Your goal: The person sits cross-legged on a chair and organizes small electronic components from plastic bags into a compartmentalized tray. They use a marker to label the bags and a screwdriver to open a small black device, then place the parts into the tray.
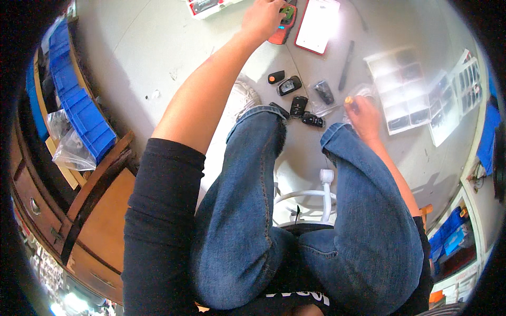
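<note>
At the top of the view my left hand has its fingertips on a small green circuit board, which lies over a red-orange handheld device. My right hand, slightly blurred, is closed around a small tool with a yellow-orange end, most of it hidden by the fingers. Between my feet lie several black car key fobs, among them one with a silver-edged face and one with buttons. A small black item in a clear plastic bag sits beside them.
A bright-screened phone lies right of the device, above a dark slim tool. Clear compartment boxes stand on the floor to the right. At left are blue bins and wooden drawers. A white stool leg is below me.
</note>
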The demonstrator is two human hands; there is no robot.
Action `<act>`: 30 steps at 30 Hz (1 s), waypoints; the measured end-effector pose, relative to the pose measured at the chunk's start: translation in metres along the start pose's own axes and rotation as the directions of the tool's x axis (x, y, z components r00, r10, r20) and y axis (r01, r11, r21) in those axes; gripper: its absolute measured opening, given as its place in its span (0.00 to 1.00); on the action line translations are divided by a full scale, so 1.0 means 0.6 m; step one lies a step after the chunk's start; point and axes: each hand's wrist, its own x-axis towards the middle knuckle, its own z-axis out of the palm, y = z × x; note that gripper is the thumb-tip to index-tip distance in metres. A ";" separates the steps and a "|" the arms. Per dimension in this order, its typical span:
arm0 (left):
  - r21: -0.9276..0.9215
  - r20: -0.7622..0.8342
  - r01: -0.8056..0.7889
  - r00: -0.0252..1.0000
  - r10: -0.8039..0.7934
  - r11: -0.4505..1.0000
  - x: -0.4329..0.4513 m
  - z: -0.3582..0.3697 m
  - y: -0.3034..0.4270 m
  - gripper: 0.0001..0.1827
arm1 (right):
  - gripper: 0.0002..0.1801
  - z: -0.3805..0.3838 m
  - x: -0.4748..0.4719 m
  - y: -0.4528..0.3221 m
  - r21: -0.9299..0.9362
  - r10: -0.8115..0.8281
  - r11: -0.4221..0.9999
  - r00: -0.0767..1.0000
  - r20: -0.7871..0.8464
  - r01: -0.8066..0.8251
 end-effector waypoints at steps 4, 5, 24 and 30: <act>-0.029 0.028 -0.004 1.000 0.005 1.000 0.014 0.008 -0.003 0.19 | 0.14 0.001 0.000 -0.001 -0.016 -0.011 1.000 1.000 -0.029 0.010; -0.017 0.053 -0.004 0.999 0.005 1.000 0.014 0.006 -0.001 0.19 | 0.14 0.002 0.000 -0.001 -0.007 -0.009 1.000 0.999 -0.032 0.009; 0.003 0.052 -0.027 0.998 0.027 1.000 0.006 0.008 0.012 0.21 | 0.13 -0.004 0.003 -0.004 0.041 0.014 0.999 1.000 -0.010 -0.014; -0.055 0.000 -0.077 0.997 0.077 0.995 0.004 0.010 0.001 0.21 | 0.14 -0.002 0.003 -0.001 0.048 0.003 0.999 1.000 -0.028 -0.002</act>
